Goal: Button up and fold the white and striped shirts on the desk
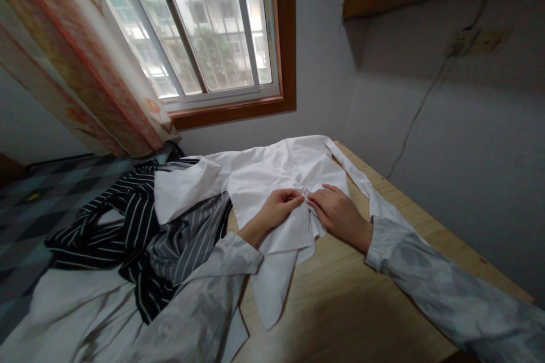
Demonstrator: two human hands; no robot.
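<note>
A white shirt [272, 173] lies spread on a wooden table [361, 300]. My left hand [279, 207] and my right hand [338, 212] meet at the middle of the shirt. Both pinch a gathered fold of its white cloth between fingers and thumb. One long white strip of the shirt [361, 178] runs off toward the right edge, and another part hangs toward me. Both my arms wear pale grey sleeves.
A black-and-white striped garment [123, 221] and a grey striped one [189, 241] lie heaped left of the shirt, over more white cloth [76, 306]. A window [200, 28] with a patterned curtain [72, 57] stands behind. A wall with a cable is close on the right.
</note>
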